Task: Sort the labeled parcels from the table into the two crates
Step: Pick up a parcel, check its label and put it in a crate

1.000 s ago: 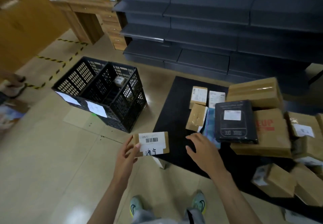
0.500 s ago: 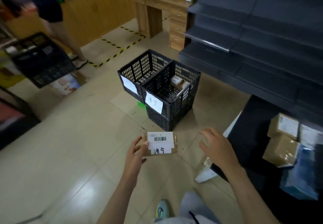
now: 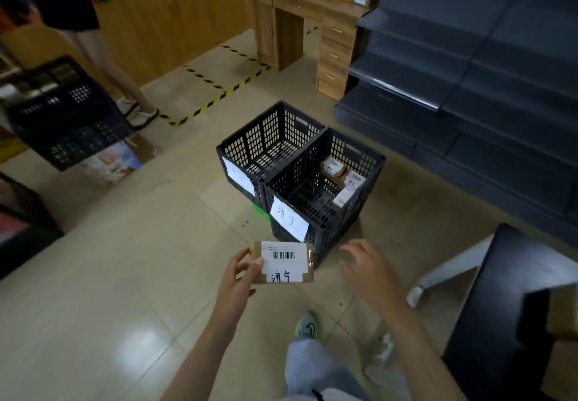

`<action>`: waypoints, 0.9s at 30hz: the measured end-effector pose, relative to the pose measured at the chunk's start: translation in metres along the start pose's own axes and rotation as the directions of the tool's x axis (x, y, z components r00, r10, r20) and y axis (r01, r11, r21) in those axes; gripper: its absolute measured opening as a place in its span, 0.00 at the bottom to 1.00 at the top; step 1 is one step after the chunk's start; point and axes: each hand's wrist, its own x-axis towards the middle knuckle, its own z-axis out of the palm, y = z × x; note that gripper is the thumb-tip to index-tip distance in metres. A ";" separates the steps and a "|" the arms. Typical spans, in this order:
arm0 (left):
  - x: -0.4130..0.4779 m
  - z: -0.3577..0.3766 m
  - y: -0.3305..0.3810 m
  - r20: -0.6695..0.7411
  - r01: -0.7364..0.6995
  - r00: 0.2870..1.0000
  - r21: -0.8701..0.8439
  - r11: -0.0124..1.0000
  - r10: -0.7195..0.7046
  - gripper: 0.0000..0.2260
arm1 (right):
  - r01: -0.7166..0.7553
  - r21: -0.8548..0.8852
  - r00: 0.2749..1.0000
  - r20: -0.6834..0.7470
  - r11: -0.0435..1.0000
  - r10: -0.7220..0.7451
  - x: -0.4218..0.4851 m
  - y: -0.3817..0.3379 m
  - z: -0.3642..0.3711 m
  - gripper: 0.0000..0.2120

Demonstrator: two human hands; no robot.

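**Asker:** What has moved since a second ago?

**Describer:** The view has swung away from the table (image 3: 513,278) towards the two crates on the floor. They now stand straight ahead and closer than before. The parcel (image 3: 286,263) has left the table area with the person and is now in the air just short of the crates.

**Asker:** How is the parcel held, and why that way?

**Describer:** The left hand (image 3: 236,280) pinches the left end of the parcel, thumb on top and fingers underneath. This keeps the white label facing up, probably so that it can be read. The handwritten marks under the barcode look like those on the paper sign (image 3: 289,219) fixed to the right crate (image 3: 369,162), so the parcel likely belongs there. The right hand (image 3: 367,270) holds nothing. It hovers beside the parcel with fingers spread and relaxed, perhaps ready to steady it.

**Asker:** How many of each thing are there?

**Describer:** There are two black slatted crates set side by side and touching, and each has one paper sign on its near wall. Three small boxes (image 3: 333,166) lie in the far corner of the right crate. No parcel shows in the left crate (image 3: 272,131) from this angle. One parcel is in hand. One brown carton (image 3: 563,310) shows at the frame's right edge, on the table. At far left, another person carries one black basket (image 3: 62,112).
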 end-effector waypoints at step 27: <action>0.465 0.142 0.123 0.363 0.060 0.906 0.403 0.913 -0.220 0.30 | -0.447 0.112 0.887 -0.070 0.888 0.456 0.318 0.031 0.019 0.12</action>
